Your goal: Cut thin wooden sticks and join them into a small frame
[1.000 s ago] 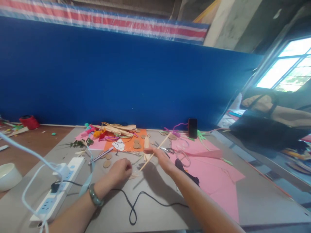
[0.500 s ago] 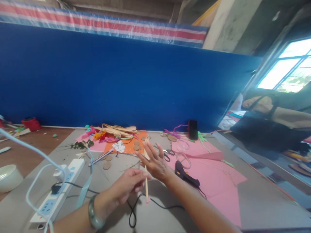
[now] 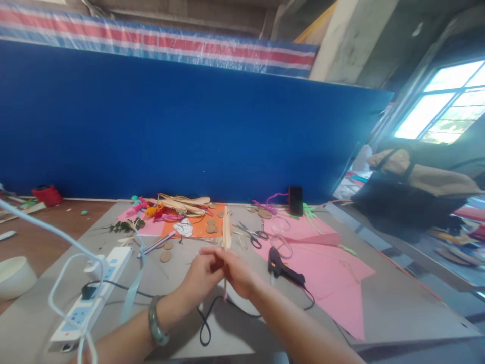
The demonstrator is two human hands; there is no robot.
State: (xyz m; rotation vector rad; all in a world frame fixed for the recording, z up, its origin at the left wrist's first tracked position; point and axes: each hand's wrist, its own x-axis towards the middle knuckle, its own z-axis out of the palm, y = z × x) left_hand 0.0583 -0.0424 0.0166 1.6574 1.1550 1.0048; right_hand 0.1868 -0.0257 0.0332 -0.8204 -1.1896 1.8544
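A pale fork-shaped stick [image 3: 226,230] stands roughly upright at the middle of the desk, with a notched top and a thin lower part. My left hand [image 3: 206,270] is closed, with its fingers gathered at the stick's narrow part. My right hand [image 3: 237,270] meets it there, fingers bent and pressed together around the same spot. The fingers overlap, so the exact grip on the stick is hidden. A pinkish lower end shows under the hands. Behind the stick are scissors [image 3: 253,233] and an orange sheet [image 3: 192,230] with small brown discs [image 3: 211,226].
A black glue gun [image 3: 284,268] lies on pink sheets [image 3: 337,288] to the right. A white power strip [image 3: 91,293] with cords is at left, near a white bowl [image 3: 17,278]. A phone [image 3: 295,200] leans against the blue partition [image 3: 212,126].
My right hand, flat with spread fingers against the stick's upper part before, has come down and curled in beside my left hand. The camera view has shifted slightly.
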